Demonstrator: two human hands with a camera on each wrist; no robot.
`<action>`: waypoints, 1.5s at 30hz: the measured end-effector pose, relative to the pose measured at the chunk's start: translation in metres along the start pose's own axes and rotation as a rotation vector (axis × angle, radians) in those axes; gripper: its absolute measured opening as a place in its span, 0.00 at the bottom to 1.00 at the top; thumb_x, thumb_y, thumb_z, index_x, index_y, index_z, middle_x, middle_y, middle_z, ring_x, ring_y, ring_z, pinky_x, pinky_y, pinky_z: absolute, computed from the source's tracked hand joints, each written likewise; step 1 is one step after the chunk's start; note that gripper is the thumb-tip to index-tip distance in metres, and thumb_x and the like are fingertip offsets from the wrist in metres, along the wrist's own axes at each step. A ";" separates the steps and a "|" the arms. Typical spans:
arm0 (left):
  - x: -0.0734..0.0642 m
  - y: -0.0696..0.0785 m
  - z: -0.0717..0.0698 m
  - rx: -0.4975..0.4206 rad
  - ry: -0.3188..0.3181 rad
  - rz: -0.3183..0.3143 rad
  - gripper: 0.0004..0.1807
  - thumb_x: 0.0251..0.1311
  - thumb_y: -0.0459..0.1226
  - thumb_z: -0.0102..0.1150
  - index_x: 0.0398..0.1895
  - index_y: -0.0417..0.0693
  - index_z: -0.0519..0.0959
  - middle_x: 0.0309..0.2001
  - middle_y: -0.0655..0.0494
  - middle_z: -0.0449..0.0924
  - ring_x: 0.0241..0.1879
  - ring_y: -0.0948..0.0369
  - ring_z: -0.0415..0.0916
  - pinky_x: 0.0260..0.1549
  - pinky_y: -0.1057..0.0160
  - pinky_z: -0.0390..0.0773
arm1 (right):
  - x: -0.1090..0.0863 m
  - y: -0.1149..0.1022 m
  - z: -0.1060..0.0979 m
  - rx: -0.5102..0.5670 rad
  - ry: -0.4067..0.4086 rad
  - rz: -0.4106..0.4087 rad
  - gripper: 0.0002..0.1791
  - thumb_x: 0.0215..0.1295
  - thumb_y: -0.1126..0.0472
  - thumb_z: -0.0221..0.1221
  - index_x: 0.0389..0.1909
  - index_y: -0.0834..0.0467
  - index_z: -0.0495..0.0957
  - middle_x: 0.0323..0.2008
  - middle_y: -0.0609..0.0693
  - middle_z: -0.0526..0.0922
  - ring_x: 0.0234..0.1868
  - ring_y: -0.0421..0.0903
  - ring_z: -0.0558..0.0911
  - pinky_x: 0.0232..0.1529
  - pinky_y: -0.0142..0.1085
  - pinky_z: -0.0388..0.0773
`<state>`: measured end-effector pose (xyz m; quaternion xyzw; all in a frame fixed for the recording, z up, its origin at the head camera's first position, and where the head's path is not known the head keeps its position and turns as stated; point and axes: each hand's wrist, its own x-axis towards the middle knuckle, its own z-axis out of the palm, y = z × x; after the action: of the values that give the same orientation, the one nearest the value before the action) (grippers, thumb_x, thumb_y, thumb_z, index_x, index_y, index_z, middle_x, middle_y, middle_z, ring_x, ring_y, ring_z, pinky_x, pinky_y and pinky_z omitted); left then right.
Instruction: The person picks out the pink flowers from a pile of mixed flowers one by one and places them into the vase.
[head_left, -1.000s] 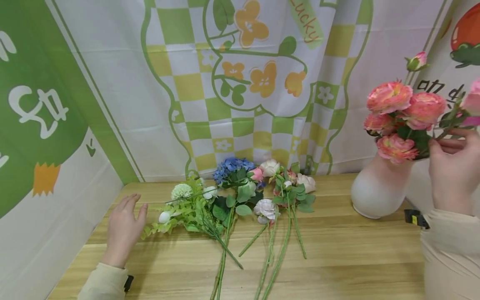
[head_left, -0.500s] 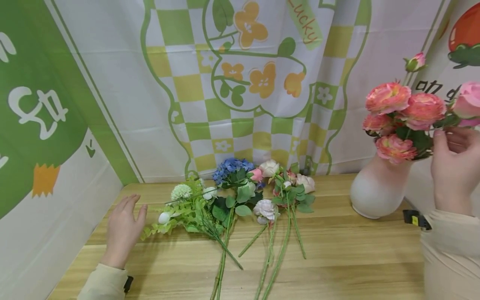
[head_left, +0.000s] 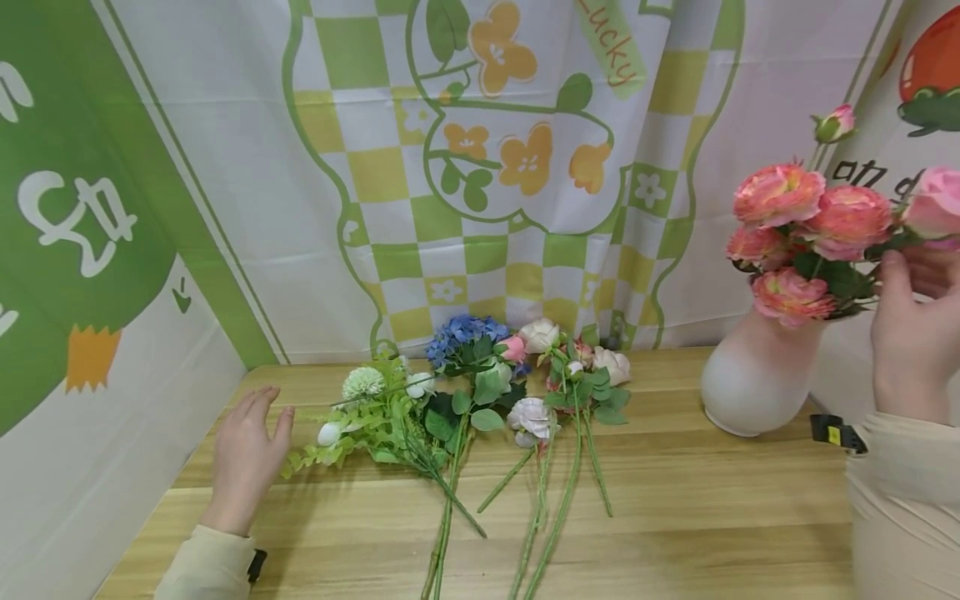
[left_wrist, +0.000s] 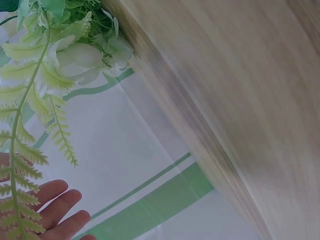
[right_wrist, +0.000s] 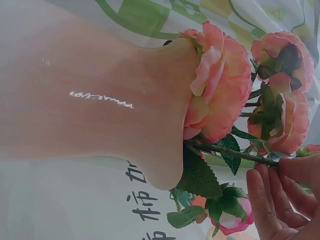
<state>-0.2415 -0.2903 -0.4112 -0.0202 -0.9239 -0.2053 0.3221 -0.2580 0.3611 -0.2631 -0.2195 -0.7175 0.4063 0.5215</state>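
In the head view my right hand (head_left: 918, 337) is at the mouth of the pink-and-white vase (head_left: 761, 375). Thumb and fingers pinch a dark green stem (right_wrist: 235, 153), whose lower end enters the vase in the right wrist view. Just above that hand shows a pink rose (head_left: 933, 204), partly cut off by the frame edge. Coral flowers (head_left: 851, 221) and a pink bud (head_left: 834, 125) stand in the vase. My left hand (head_left: 250, 454) lies with relaxed fingers on the table's left side, holding nothing. Beside it is light green fern foliage (left_wrist: 20, 135).
On the wooden table (head_left: 675, 517) lie a green pompom flower (head_left: 363, 382), a blue hydrangea (head_left: 465, 337) and several pale roses (head_left: 532, 418), their long stems (head_left: 558, 533) pointing toward the front. A printed curtain (head_left: 517, 267) hangs close behind the table.
My right hand has shifted slightly right and down along the vase mouth, and the pink rose has come further into view. The left hand has stayed in place.
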 end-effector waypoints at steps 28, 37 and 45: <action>0.000 -0.001 -0.002 0.003 -0.033 -0.016 0.23 0.65 0.36 0.53 0.56 0.26 0.70 0.56 0.28 0.70 0.58 0.32 0.63 0.57 0.34 0.63 | -0.009 0.024 -0.006 -0.214 -0.092 -0.018 0.24 0.65 0.47 0.52 0.49 0.61 0.81 0.25 0.18 0.58 0.27 0.17 0.59 0.27 0.14 0.57; -0.005 -0.012 -0.007 0.006 -0.037 -0.043 0.24 0.67 0.38 0.50 0.57 0.26 0.69 0.57 0.28 0.69 0.58 0.32 0.63 0.58 0.35 0.62 | -0.010 0.032 -0.007 -0.188 -0.071 -0.085 0.24 0.63 0.47 0.54 0.44 0.63 0.83 0.19 0.14 0.57 0.24 0.14 0.60 0.30 0.14 0.55; -0.008 -0.022 -0.013 0.016 -0.027 -0.063 0.24 0.67 0.39 0.50 0.57 0.26 0.69 0.58 0.28 0.69 0.59 0.32 0.62 0.60 0.35 0.60 | -0.013 0.036 -0.006 -0.228 -0.062 -0.090 0.23 0.64 0.47 0.54 0.45 0.61 0.83 0.26 0.22 0.66 0.25 0.14 0.59 0.30 0.12 0.56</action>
<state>-0.2310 -0.3147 -0.4148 0.0086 -0.9300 -0.2078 0.3031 -0.2520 0.3741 -0.2990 -0.2324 -0.7839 0.3048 0.4884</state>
